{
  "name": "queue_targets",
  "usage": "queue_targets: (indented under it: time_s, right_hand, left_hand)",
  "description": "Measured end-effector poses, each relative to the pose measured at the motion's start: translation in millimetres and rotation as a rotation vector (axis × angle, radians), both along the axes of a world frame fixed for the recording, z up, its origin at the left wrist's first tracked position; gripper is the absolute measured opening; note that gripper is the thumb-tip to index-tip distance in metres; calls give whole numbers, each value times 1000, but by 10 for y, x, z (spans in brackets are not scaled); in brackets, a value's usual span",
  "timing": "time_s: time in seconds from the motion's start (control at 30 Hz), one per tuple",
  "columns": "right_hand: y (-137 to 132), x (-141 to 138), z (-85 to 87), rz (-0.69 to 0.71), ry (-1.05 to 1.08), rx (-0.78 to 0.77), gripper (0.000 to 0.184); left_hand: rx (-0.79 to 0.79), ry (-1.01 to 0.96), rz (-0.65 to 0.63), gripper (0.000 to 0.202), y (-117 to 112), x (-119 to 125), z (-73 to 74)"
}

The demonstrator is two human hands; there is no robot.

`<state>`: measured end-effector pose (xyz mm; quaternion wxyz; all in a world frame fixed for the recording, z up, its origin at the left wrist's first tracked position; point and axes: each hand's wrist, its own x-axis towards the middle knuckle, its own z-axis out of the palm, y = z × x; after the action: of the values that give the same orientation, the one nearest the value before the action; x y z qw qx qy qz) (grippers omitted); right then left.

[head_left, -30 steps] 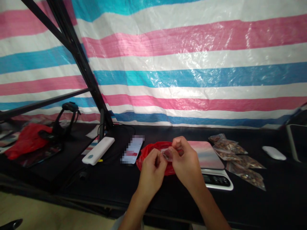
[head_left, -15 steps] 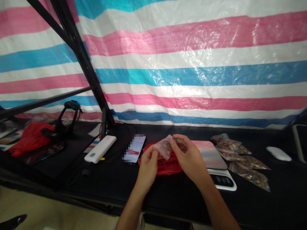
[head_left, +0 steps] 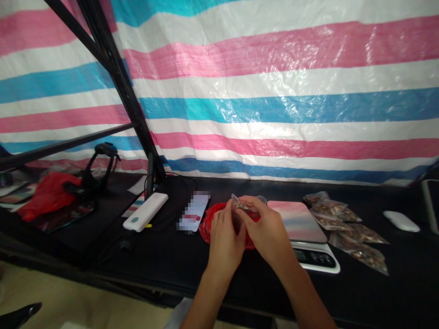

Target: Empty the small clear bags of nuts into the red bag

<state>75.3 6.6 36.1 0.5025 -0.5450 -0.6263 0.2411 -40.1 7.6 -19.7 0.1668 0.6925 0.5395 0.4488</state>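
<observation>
Hands close together, the left hand [head_left: 224,242] and right hand [head_left: 267,230] curl around a small clear plastic bag [head_left: 240,204] with brownish pieces inside. Much of the bag is hidden by the fingers, and only its top corner pokes out above them. The right hand's thumb and fingers pinch it from above, while the left hand's fingers are bent upright against it from below, neither hand spread open. Both hands are just left of a digital kitchen scale [head_left: 297,222], over a crumpled red plastic bag [head_left: 209,230] lying on the black table [head_left: 394,278]. Right of the scale, several filled clear bags [head_left: 356,253] lie overlapping, with a white computer mouse [head_left: 401,221] farther right. Left of the scale, beyond the red bag, are a phone [head_left: 194,212] with its screen blurred and a white power bank [head_left: 146,211].
</observation>
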Motion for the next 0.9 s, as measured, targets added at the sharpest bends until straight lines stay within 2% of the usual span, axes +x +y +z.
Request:
queue_targets:
  time_s: [0.13,0.27,0.47,0.67,0.77,0.83,0.9]
  right_hand:
    - [-33,38,55,-43,11,60,21]
    - [-41,58,42,-97,-25,97,20]
    - [-24,85,19,-120,-69,197,18]
    - [-2,207,2,-139,-106,229,21]
    - [23,429,23,-256,-90,237,25]
    - [22,700,42,-414,-60,199,32]
    - [-21,1054,42,-632,-69,126,36]
  left_hand:
    - [23,-25,26,59,44,-3,-17]
    - [22,32,33,60,35,6,2]
    - [70,88,68,51,32,-9,30]
    - [137,119,19,49,29,-47,69]
    - [208,81,-24,56,-4,-54,110]
    - [243,58,-28,55,-28,-63,139]
    - [267,39,-3,48,-46,-80,163]
